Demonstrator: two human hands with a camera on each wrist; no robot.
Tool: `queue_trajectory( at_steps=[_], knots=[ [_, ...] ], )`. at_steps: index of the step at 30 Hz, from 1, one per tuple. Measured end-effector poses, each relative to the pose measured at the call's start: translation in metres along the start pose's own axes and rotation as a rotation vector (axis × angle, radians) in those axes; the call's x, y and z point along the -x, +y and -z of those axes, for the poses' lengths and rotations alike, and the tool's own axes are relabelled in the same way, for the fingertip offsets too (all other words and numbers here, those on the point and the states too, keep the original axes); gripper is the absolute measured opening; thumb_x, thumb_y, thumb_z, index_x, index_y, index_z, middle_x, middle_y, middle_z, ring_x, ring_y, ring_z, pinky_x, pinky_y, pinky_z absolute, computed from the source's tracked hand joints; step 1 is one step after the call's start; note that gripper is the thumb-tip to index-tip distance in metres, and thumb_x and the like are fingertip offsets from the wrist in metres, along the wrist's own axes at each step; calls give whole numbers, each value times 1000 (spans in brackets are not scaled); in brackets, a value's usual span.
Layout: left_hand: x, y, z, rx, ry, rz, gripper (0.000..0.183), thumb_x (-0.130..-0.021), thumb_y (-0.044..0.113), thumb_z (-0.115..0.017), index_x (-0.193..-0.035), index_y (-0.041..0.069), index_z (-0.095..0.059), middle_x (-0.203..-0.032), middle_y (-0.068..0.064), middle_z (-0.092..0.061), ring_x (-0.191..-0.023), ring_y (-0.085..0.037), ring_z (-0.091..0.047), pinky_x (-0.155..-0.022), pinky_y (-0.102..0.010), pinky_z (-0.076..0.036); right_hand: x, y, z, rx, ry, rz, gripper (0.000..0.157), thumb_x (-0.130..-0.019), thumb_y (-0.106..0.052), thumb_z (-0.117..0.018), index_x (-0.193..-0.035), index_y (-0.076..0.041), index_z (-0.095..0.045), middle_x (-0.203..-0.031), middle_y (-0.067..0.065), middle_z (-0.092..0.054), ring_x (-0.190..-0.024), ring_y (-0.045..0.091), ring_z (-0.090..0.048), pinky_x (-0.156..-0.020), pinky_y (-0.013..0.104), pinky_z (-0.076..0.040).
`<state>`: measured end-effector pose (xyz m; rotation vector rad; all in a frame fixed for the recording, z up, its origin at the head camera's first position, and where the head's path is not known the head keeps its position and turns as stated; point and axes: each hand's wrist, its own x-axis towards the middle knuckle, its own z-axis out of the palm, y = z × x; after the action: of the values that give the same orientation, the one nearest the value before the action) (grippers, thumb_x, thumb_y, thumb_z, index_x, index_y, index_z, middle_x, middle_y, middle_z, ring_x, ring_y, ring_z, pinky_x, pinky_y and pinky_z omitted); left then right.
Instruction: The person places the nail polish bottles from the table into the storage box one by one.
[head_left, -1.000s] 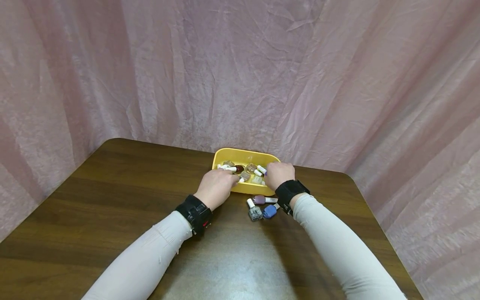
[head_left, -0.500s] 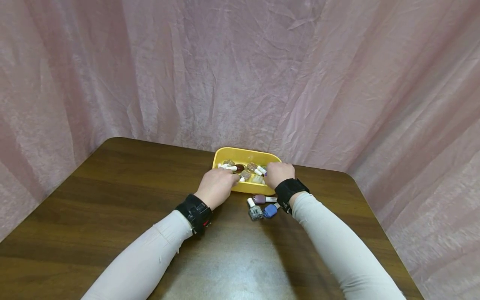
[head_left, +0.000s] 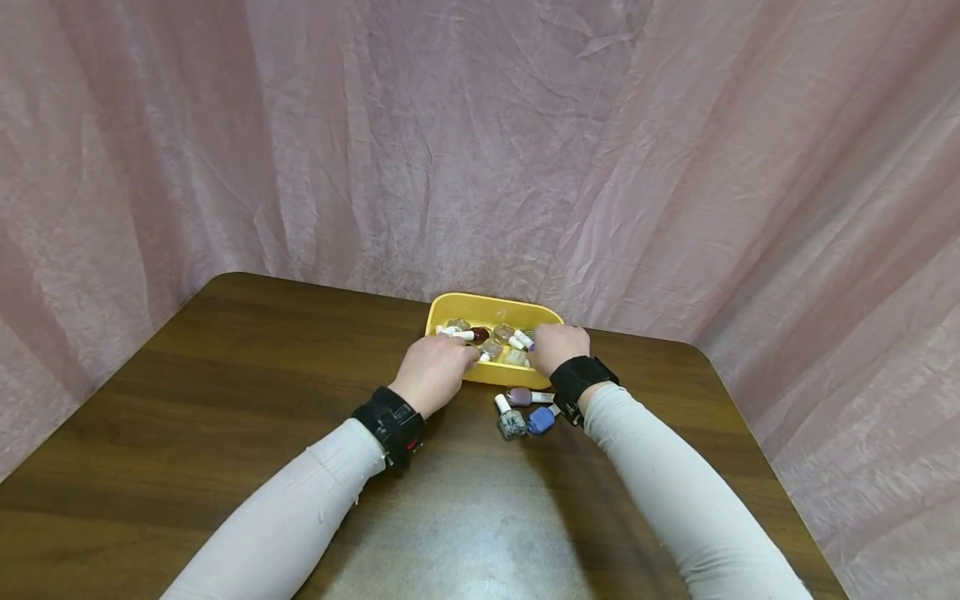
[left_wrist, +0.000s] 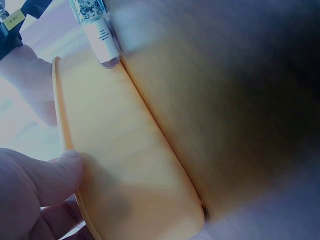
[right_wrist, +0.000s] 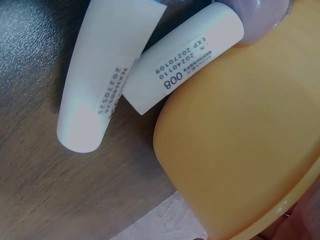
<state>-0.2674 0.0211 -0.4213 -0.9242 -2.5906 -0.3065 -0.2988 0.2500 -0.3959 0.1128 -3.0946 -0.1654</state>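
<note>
Tray: yellow rounded plastic tray [head_left: 491, 374], just below the centre of the head view, on the brown wood-grain worktop [head_left: 225, 417].
Left hand: the left hand [head_left: 433, 375] pinches the near rim, thumb against the outer wall.
Right hand: the right hand [head_left: 560, 348] is curled on the tray's right end, apparently gripping the rim.
Step in hand: seemingly a two-handed hold to steady or shift the tray.
Next move: probably calls for an even, level grip, clear of the loose polish bottles just below it, speckled [head_left: 512, 422], purple [head_left: 517, 397] and blue [head_left: 540, 421].
Hidden: the right thumb; part of the white-capped bottles inside [head_left: 492, 348], behind both hands; their count is unclear.
</note>
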Motion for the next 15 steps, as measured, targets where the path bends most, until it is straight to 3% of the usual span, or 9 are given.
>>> queue_trajectory(
  at_steps=[9,15],
  knots=[
    [0,-1,-1,-3,1,-3,11,-105,18,-76,-108,15,-86,-102,-3,-82,-93,-28,-75,-86,-46,-61,1,0,1,-2,-9,-3,49,-102,-25,-76,-61,-19,-51,-58,-3,-48,-63,22,-57,-69,46,-52],
    [0,-1,-2,-2,5,-5,11,-104,18,-76,-107,15,-86,-101,-4,-82,-92,-29,-75,-84,-47,-61,1,1,0,-7,-2,3,48,-102,-24,-75,-61,-19,-52,-59,-2,-48,-62,21,-55,-66,45,-50]
  ],
)
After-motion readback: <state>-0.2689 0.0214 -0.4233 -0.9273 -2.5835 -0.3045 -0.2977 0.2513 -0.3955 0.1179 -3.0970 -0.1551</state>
